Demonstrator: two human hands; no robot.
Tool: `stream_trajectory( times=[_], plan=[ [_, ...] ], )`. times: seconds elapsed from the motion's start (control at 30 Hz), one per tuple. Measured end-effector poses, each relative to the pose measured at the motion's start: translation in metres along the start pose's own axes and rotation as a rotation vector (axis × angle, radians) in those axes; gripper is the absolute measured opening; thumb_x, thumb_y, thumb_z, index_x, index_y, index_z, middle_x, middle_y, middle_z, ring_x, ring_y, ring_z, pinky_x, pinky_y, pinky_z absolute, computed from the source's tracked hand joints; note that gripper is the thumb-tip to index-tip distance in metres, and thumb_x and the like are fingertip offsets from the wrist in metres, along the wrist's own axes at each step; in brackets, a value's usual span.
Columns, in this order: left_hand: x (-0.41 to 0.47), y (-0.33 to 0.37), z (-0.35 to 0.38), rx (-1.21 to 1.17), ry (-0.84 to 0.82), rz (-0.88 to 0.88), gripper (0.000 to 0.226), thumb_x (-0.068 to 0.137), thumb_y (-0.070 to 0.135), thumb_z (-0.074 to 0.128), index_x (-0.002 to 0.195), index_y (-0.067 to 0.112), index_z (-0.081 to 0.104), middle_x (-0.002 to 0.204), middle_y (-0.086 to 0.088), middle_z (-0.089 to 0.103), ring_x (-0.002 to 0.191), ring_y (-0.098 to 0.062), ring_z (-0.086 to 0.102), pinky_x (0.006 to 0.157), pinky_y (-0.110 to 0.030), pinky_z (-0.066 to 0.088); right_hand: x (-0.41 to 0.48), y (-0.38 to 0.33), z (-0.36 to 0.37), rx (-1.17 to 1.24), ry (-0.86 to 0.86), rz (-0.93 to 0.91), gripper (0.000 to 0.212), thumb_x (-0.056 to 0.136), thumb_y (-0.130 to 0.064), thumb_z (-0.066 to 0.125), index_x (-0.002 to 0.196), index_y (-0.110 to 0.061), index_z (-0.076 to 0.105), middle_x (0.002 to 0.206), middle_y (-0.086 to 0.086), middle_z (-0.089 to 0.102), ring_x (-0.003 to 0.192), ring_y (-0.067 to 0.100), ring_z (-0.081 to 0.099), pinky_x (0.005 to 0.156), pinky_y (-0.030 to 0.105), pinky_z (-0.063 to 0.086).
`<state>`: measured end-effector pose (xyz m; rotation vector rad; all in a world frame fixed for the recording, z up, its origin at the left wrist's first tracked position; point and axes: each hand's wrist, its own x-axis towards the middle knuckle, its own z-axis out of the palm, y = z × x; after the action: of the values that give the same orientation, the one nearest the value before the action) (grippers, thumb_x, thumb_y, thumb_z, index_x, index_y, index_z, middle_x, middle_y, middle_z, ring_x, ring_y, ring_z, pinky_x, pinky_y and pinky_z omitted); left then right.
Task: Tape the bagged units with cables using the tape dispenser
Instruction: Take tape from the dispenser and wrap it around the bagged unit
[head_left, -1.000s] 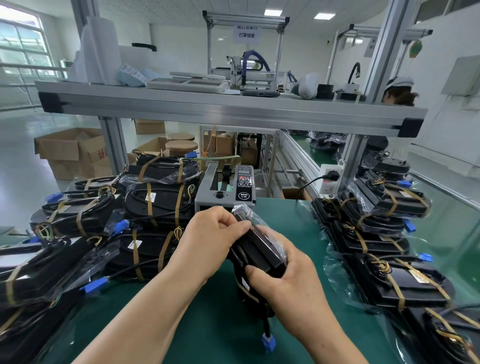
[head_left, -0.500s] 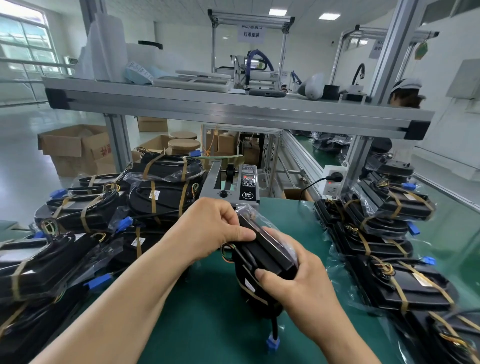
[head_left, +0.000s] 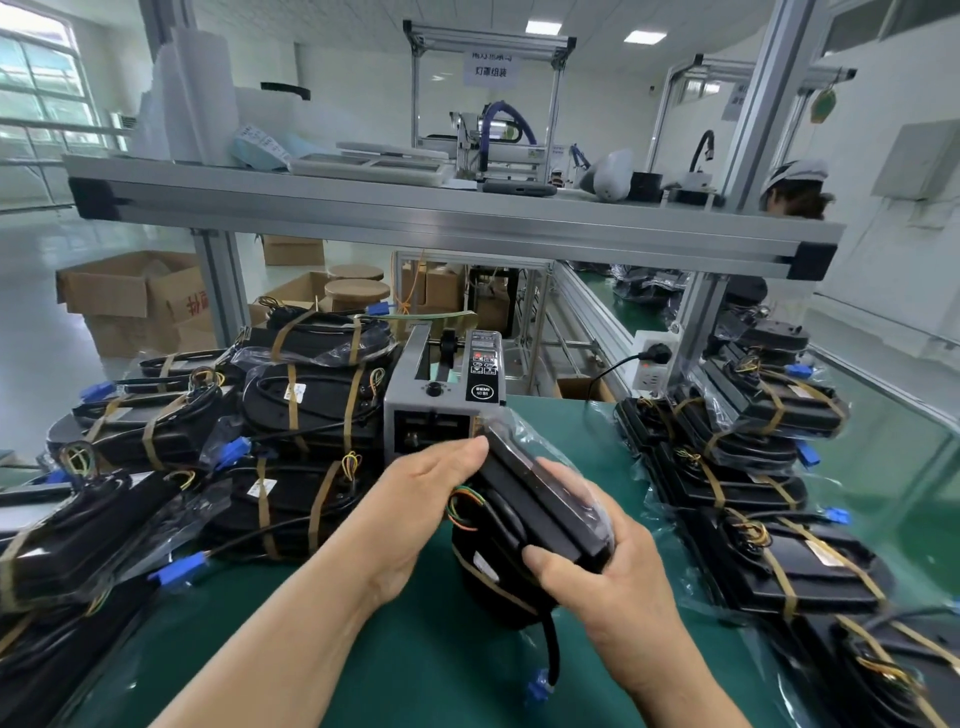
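Tabletop: green mat, matt. L to R:

1. Pile, left edge: taped units, hard black shells, glossy film, tan bands. Loosely heaped; we judge it could slide toward ctr.
2. Left hand: fingers wrapped on unit's top-left end, by the wires. Thin, springy; may pop loose before taping.
3. Dispenser, ctr back: grey boxy metal. Unit's top end is just before its slot; a knock is poss.
4. Unit, held above ctr: flat, rounded, slick film; could slip.
5. Right hand: thumb and fingers grip unit's near corner.
6. Cable: hangs off unit; may snag.
7. Stack, right edge: same goods.
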<state>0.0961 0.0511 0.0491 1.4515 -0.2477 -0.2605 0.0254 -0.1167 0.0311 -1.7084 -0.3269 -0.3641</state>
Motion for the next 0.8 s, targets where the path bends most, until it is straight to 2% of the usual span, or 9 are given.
stream_trajectory(
  times=[0.17, 0.27, 0.37, 0.43, 0.5, 0.6, 0.67, 0.73, 0.8],
  plan=[
    [0.011, 0.017, -0.005, 0.228, -0.009, 0.213, 0.021, 0.099, 0.029, 0.058, 0.113, 0.029, 0.073, 0.112, 0.01, 0.074, 0.108, -0.008, 0.068, 0.097, -0.03, 0.049, 0.004, 0.011, 0.0, 0.21, -0.032, 0.079, 0.068, 0.06, -0.021, 0.083, 0.12, -0.049, 0.067, 0.122, -0.009, 0.072, 0.114, 0.01, 0.068, 0.087, 0.016, 0.052],
    [0.006, 0.011, -0.005, 0.305, -0.003, 0.265, 0.019, 0.096, 0.031, 0.061, 0.102, 0.043, 0.074, 0.108, 0.017, 0.074, 0.104, -0.001, 0.068, 0.087, -0.016, 0.05, 0.002, 0.017, -0.003, 0.296, -0.159, 0.172, 0.069, 0.065, -0.018, 0.086, 0.126, -0.043, 0.065, 0.13, -0.003, 0.068, 0.122, 0.017, 0.064, 0.092, 0.019, 0.051],
    [0.0, 0.0, -0.004, 0.295, -0.01, 0.297, 0.021, 0.086, 0.042, 0.062, 0.104, 0.039, 0.073, 0.105, 0.015, 0.075, 0.1, -0.002, 0.069, 0.081, -0.01, 0.049, -0.003, 0.019, -0.009, 0.358, -0.199, 0.232, 0.063, 0.07, -0.025, 0.085, 0.13, -0.033, 0.065, 0.134, 0.002, 0.066, 0.124, 0.019, 0.062, 0.095, 0.022, 0.051],
    [-0.002, -0.005, -0.003, 0.321, -0.013, 0.302, 0.028, 0.082, 0.045, 0.062, 0.107, 0.037, 0.071, 0.107, 0.017, 0.074, 0.102, -0.001, 0.068, 0.083, -0.01, 0.049, -0.004, 0.02, -0.01, 0.371, -0.11, 0.271, 0.05, 0.07, -0.036, 0.082, 0.119, -0.029, 0.071, 0.125, 0.004, 0.071, 0.112, 0.017, 0.068, 0.086, 0.023, 0.054],
    [-0.004, -0.009, 0.001, 0.358, -0.034, 0.301, 0.034, 0.085, 0.047, 0.064, 0.115, 0.032, 0.069, 0.113, 0.017, 0.072, 0.109, -0.001, 0.065, 0.093, -0.019, 0.049, -0.004, 0.018, -0.009, 0.352, 0.014, 0.306, 0.038, 0.068, -0.042, 0.08, 0.102, -0.025, 0.078, 0.106, 0.009, 0.077, 0.092, 0.018, 0.073, 0.073, 0.024, 0.056],
    [-0.01, -0.013, 0.005, 0.447, -0.034, 0.311, 0.041, 0.083, 0.054, 0.065, 0.119, 0.033, 0.067, 0.117, 0.019, 0.069, 0.113, 0.0, 0.062, 0.101, -0.029, 0.047, -0.007, 0.015, -0.004, 0.331, 0.167, 0.323, 0.024, 0.067, -0.037, 0.08, 0.082, -0.018, 0.078, 0.085, 0.012, 0.077, 0.071, 0.018, 0.07, 0.06, 0.024, 0.054],
    [-0.014, -0.014, 0.007, 0.488, -0.031, 0.324, 0.048, 0.078, 0.062, 0.065, 0.119, 0.038, 0.066, 0.119, 0.019, 0.067, 0.115, 0.0, 0.06, 0.104, -0.031, 0.046, -0.012, 0.012, -0.002, 0.307, 0.225, 0.317, 0.026, 0.066, -0.041, 0.08, 0.074, -0.017, 0.075, 0.075, 0.01, 0.075, 0.063, 0.016, 0.065, 0.056, 0.027, 0.051],
    [-0.018, -0.016, 0.009, 0.511, -0.041, 0.346, 0.05, 0.075, 0.067, 0.064, 0.118, 0.04, 0.065, 0.12, 0.02, 0.066, 0.118, -0.001, 0.058, 0.106, -0.033, 0.044, -0.014, 0.009, -0.001, 0.206, 0.259, 0.301, 0.036, 0.061, -0.056, 0.078, 0.067, -0.021, 0.071, 0.065, 0.002, 0.07, 0.056, 0.012, 0.059, 0.053, 0.026, 0.045],
    [-0.022, -0.018, 0.012, 0.544, -0.047, 0.352, 0.055, 0.073, 0.07, 0.065, 0.121, 0.043, 0.063, 0.122, 0.021, 0.064, 0.12, -0.001, 0.057, 0.106, -0.035, 0.044, -0.014, 0.004, -0.006, 0.076, 0.247, 0.262, 0.038, 0.06, -0.063, 0.072, 0.071, -0.027, 0.071, 0.065, -0.004, 0.07, 0.058, 0.007, 0.06, 0.055, 0.023, 0.045]
  ],
)
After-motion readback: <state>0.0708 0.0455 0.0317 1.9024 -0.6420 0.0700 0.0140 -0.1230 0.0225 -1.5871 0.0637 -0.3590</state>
